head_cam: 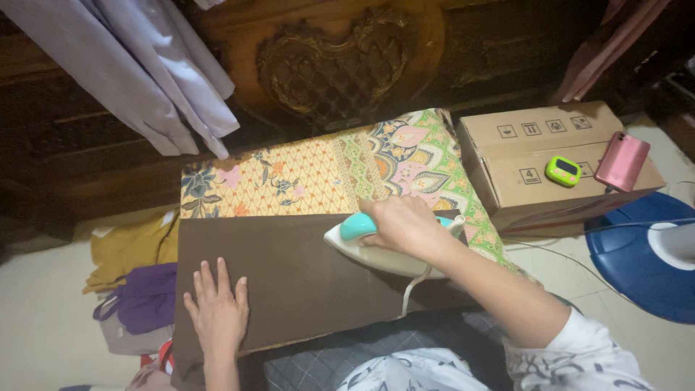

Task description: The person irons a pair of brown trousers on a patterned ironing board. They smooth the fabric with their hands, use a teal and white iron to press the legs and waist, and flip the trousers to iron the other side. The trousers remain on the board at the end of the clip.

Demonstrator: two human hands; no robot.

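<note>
A white iron with a teal handle sits on the brown cloth, its handle clamped in the right hand. Well to that hand's left, the left hand lies flat on the same cloth, fingers slightly spread (holding nothing). Beyond the right hand spreads a patterned batik cover, and farther right a cardboard box bears a green timer and a pink phone.

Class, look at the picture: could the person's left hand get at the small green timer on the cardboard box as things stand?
Probably not easily: the left hand lies flat on the brown cloth at the near left, and the right arm and iron cross the way to the green timer.
</note>
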